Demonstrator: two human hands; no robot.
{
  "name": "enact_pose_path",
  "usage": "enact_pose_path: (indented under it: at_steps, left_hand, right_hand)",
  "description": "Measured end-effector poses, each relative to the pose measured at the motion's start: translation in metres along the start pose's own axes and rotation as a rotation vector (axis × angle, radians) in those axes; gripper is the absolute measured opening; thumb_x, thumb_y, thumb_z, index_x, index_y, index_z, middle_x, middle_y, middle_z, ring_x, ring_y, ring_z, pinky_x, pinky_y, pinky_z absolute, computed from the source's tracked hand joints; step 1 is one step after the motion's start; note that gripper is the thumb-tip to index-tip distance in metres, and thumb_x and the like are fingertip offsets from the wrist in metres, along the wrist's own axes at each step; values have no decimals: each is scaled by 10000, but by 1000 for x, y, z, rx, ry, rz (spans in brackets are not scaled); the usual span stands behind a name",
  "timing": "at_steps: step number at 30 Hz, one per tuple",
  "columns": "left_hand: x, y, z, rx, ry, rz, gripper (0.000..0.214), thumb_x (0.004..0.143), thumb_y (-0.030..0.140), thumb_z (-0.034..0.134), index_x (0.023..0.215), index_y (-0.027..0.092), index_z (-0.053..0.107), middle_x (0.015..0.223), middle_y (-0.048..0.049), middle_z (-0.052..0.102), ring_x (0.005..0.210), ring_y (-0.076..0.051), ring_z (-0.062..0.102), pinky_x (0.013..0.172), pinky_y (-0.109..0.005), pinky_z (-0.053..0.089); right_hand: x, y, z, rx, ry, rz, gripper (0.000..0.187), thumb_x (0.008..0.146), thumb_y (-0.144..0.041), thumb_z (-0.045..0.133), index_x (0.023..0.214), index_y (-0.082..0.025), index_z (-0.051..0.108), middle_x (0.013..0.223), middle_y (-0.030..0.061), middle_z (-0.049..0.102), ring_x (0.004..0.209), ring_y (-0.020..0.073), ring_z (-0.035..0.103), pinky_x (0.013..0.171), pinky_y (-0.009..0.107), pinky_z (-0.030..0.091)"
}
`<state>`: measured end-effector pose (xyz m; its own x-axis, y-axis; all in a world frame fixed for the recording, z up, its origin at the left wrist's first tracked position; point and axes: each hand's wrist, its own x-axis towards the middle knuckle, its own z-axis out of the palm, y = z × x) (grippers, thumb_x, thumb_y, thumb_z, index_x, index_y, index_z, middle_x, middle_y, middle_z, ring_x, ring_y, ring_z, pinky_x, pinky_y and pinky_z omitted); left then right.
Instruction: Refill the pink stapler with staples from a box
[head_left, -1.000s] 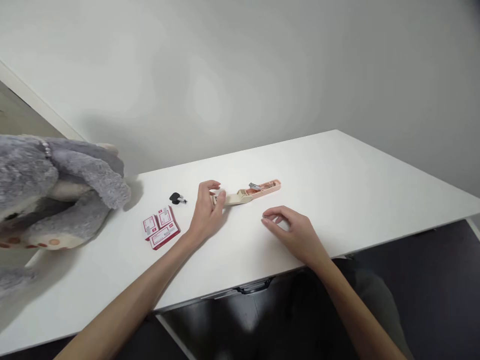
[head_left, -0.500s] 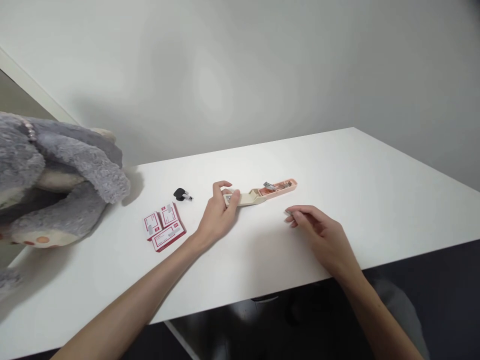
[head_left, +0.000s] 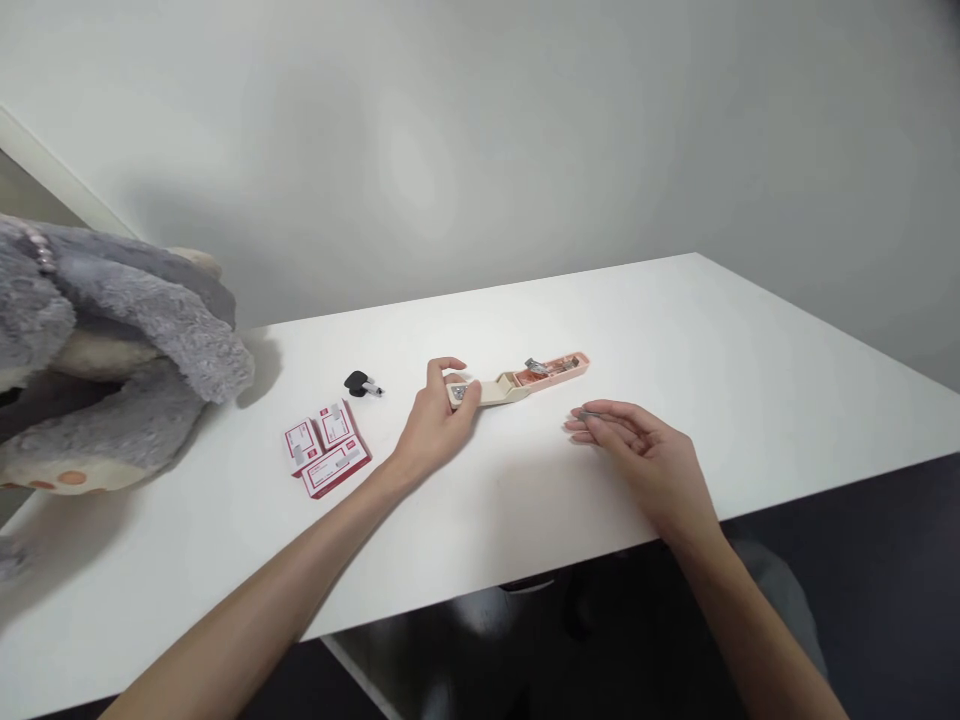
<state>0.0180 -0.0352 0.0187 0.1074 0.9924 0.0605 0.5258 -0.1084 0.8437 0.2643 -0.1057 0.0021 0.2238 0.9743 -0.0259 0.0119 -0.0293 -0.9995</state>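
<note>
A beige and pink stapler lies opened out flat on the white table. My left hand pinches its near, beige end between thumb and fingers. My right hand rests on the table to the right of the stapler, fingers together, with a thin grey strip of staples between the fingertips. The pink half of the stapler shows its metal channel.
Three small red and white staple boxes lie left of my left hand. A small black and silver object sits behind them. A large grey plush toy takes up the table's left end. A white wall rises behind.
My right hand has gone from hovering with curled fingers to holding a thin staple strip near the table. The left hand keeps its grip on the stapler's end. The view shifted slightly.
</note>
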Motion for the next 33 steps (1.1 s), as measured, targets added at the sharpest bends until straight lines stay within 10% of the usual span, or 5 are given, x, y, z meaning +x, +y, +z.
enact_pose_path:
  at_steps: [15,33]
  left_hand:
    - [1,2,-1,16,19,16,353,987,447,532,1251,217,484,1022,-54,720,703,-177,610,698,-310,445]
    - [7,3,-3,18,147,-95,309,969,402,547,1226,240,491,785,20,647,603,-164,534,603,-282,388]
  right_hand:
    - [9,0,-3,81,67,-1,416,804,-517,897,1048,-198,786,1134,131,831,1081,310,793,843,407,677]
    - [127,-12,29,142,-130,-192,432,762,-501,914,1076,-233,789,1085,76,801,1127,282,757,1026,463,589]
